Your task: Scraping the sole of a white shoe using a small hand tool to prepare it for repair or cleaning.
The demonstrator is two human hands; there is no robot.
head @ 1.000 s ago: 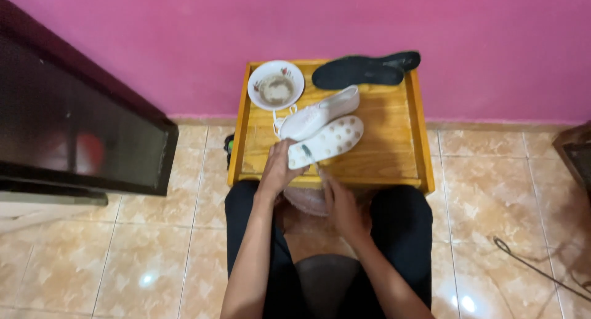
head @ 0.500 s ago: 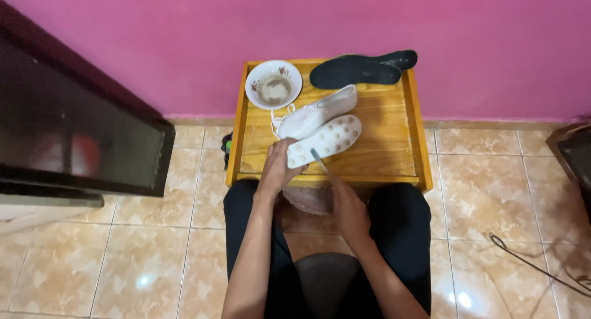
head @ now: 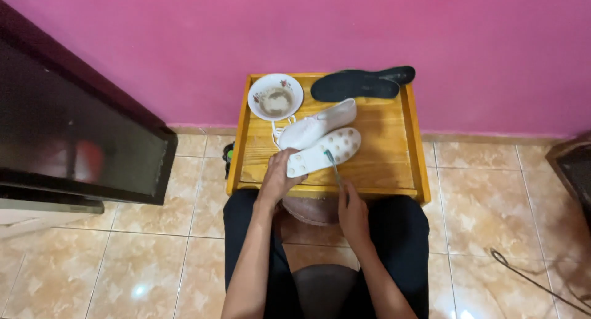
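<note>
A white shoe point(head: 322, 150) lies sole-up on a small yellow wooden table point(head: 386, 165). My left hand point(head: 278, 174) grips its heel end. My right hand point(head: 352, 211) holds a thin green-handled brush point(head: 333, 166) whose tip rests on the sole. A second white shoe point(head: 320, 123) lies just behind, with its laces trailing toward a white bowl point(head: 276, 96) of murky water at the table's back left. Two black insoles point(head: 360, 84) lie along the back edge.
A pink wall stands behind the table. A dark cabinet or screen point(head: 68, 140) fills the left side. The floor is beige tile, with a dark cable point(head: 535, 282) at the lower right and a brown object point(head: 575, 165) at the right edge. I sit with knees under the table.
My right hand has pulled the brush slightly back along the sole toward me. My left hand stays on the shoe's heel.
</note>
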